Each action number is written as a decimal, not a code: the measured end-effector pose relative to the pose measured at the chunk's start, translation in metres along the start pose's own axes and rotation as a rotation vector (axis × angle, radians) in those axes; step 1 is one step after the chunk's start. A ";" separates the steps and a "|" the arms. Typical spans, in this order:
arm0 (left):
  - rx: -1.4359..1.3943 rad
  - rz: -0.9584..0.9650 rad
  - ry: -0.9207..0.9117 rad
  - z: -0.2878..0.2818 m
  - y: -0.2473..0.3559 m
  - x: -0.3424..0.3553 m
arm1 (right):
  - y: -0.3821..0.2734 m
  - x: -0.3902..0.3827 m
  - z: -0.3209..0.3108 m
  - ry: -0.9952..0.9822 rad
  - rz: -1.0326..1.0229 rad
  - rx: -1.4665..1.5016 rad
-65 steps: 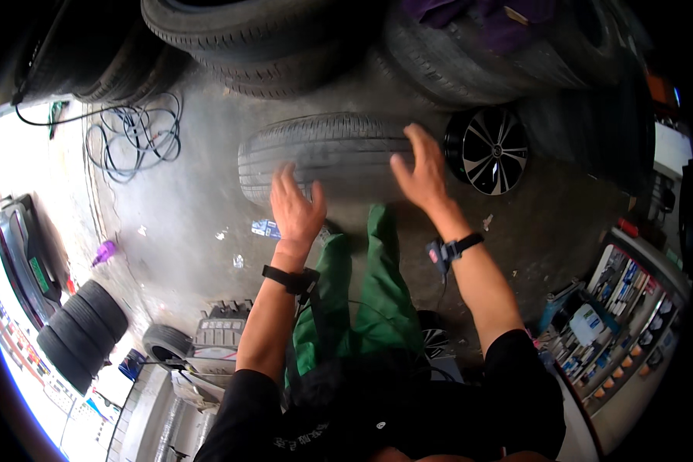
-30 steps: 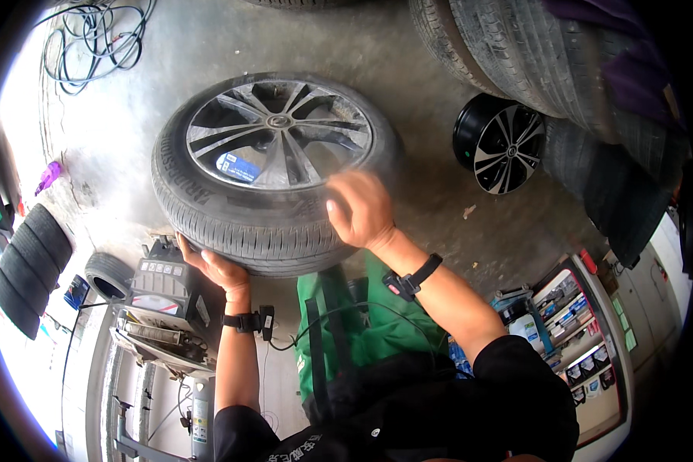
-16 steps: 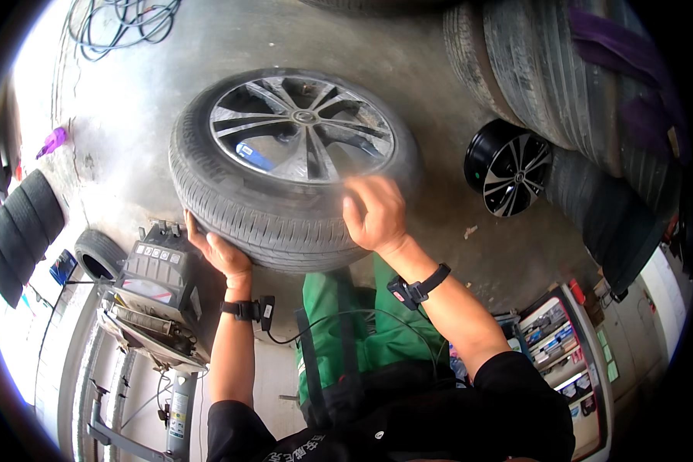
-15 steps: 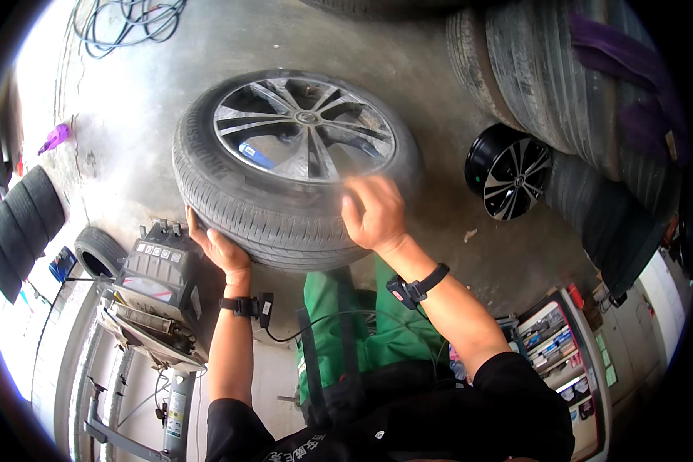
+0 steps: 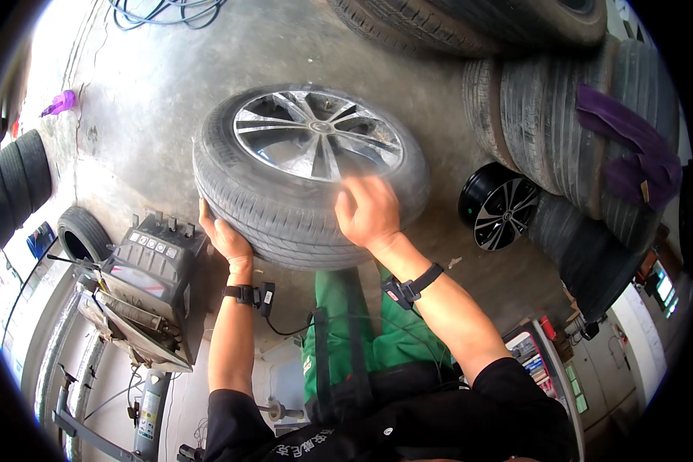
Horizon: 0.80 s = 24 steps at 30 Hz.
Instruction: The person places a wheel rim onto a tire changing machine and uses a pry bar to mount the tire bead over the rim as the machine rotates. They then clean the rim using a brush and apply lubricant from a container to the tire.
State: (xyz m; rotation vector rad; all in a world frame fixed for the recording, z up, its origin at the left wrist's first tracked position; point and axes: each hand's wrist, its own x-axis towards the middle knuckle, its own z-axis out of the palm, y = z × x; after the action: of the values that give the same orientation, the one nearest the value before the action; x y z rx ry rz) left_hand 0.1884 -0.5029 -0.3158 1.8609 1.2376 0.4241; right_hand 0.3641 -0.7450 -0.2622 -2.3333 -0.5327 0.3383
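A car wheel (image 5: 235,204), a black tyre on a silver alloy rim (image 5: 323,146), is tilted in front of me with the spokes up and the tread toward my legs. Against the tread's left side rests my left hand (image 5: 227,245), its fingers reaching under the tyre and partly hidden, its thumb on the near side. My right hand (image 5: 368,215) is bent over the upper near sidewall at the rim's edge, closed on the wheel, with blurred fingertips. Whether the tyre's underside touches the floor, I cannot tell.
Tyres lie at the far right (image 5: 470,27), with more standing at right (image 5: 550,127) under a purple cloth (image 5: 627,146). A loose black-and-silver rim (image 5: 504,212) sits before them. A grey machine (image 5: 150,281) stands at left near a small tyre (image 5: 83,235). A coiled hose (image 5: 169,11) lies far left.
My view has shifted, bringing more of the far tyres into sight. The wheel sits slightly further right in the picture. Both hands stay at the same places on it.
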 end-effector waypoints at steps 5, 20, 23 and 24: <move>-0.119 -0.100 0.018 -0.006 -0.020 0.025 | -0.030 0.025 0.016 -0.045 -0.016 -0.080; -0.670 -0.985 -0.062 -0.020 0.026 0.048 | -0.221 0.211 0.142 -0.492 0.011 -0.293; -0.486 -0.885 -0.037 -0.037 0.062 0.056 | -0.208 0.225 0.129 -0.546 -0.128 -0.040; -0.421 -0.799 -0.006 -0.036 0.039 0.056 | -0.204 0.227 0.113 -0.638 -0.068 -0.039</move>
State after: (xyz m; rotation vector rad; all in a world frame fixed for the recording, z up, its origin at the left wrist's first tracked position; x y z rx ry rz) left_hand 0.2129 -0.4440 -0.2726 0.9116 1.6150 0.2049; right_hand 0.4637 -0.4375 -0.2221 -2.2104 -0.9197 1.0613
